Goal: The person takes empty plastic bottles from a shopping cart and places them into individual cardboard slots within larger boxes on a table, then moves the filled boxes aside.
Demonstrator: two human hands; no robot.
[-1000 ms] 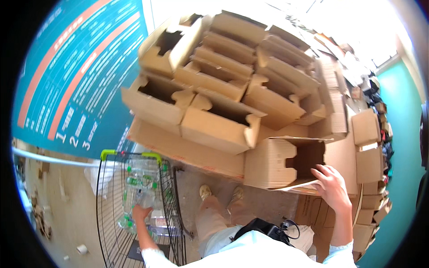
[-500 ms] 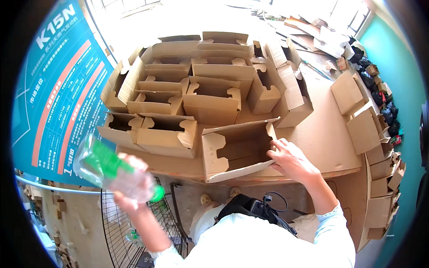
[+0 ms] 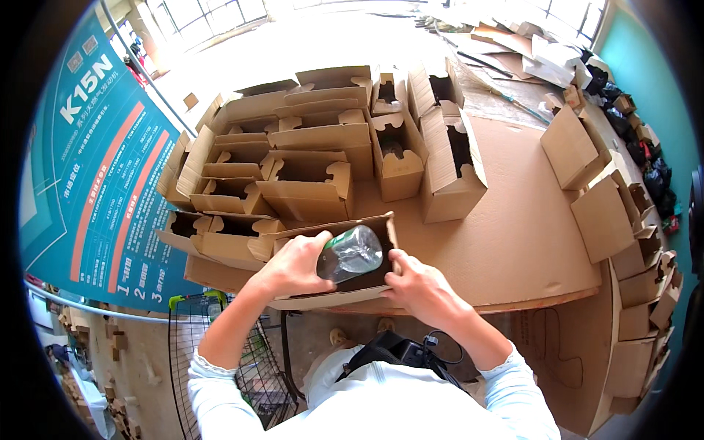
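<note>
My left hand (image 3: 297, 268) is wrapped round a clear plastic bottle (image 3: 357, 253) with a green label. The bottle lies tilted across the mouth of an open cardboard box (image 3: 334, 299), its base toward the right. My fingers and the box hide its cap end. My right hand (image 3: 425, 291) pinches the box's right end at the rim. This box stands at the table's near edge, beside several other open cardboard boxes (image 3: 304, 199) in rows.
Cardboard covers the table (image 3: 521, 220). A wire cart (image 3: 249, 359) stands below its left front, by a blue printed banner (image 3: 110, 183). More open boxes (image 3: 601, 220) line the right side. Flattened cardboard (image 3: 506, 55) and black bags (image 3: 660, 187) lie farther back.
My left hand has brought the bottle from the left, beside the banner, over to the box's mouth. The box has shifted left with my right hand still on its rim.
</note>
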